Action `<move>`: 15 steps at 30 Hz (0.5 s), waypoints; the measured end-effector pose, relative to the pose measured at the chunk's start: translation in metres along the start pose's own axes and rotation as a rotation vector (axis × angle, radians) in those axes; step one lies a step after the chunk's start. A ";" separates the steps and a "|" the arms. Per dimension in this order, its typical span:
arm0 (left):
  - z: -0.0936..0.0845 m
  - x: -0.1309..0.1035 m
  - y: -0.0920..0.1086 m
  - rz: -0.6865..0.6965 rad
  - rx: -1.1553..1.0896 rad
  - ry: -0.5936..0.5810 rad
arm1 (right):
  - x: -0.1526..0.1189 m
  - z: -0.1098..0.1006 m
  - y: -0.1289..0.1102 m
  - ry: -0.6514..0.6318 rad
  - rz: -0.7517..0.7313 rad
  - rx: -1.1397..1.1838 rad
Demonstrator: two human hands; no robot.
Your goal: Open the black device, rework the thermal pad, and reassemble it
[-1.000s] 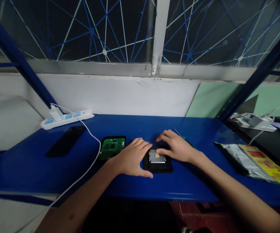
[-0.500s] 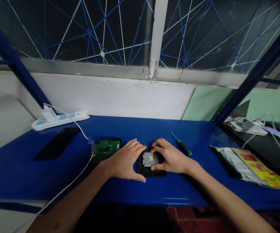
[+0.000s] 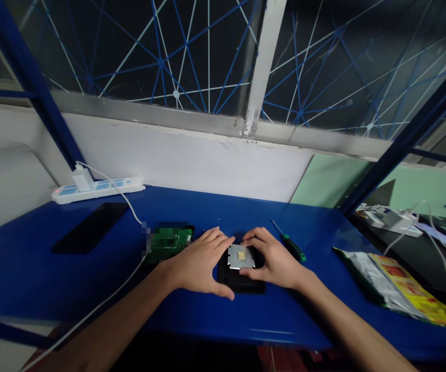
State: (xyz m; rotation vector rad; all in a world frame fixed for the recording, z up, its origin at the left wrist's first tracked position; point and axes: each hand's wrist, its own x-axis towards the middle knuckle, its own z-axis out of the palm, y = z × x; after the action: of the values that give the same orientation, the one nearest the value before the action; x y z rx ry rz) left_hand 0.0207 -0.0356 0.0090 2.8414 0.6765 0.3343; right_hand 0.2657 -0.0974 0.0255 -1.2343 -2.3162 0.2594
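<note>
Since the right hand's [image 3: 276, 262] half-closed fingers are pinching the metal plate [image 3: 235, 261], they are probably controlling it. The left hand [image 3: 197, 263] is gripping nothing, fingers spread beside the black case [image 3: 240, 283].

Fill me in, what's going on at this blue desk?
A person's right hand grips a silver metal plate by its near and far edges, over a black plastic housing. The open left hand is at the housing's left side. A green circuit board sits left of the hands, and a green-handled screwdriver lies to their right. Whether the plate is lifted clear of the housing, I can't tell.
</note>
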 end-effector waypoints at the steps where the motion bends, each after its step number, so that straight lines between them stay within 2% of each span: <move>1: -0.001 0.001 0.001 -0.003 0.008 0.024 | 0.000 0.000 0.000 0.017 -0.003 -0.017; 5: -0.005 0.005 0.004 0.006 0.050 0.147 | 0.000 0.001 0.001 0.074 -0.033 -0.077; 15: -0.003 0.008 0.003 0.048 0.044 0.323 | -0.003 0.001 0.000 0.154 -0.125 -0.156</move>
State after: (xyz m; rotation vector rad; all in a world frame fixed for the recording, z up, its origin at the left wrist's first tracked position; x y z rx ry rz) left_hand 0.0283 -0.0344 0.0145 2.8768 0.6793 0.8085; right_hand 0.2666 -0.1001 0.0234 -1.1335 -2.3026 -0.0591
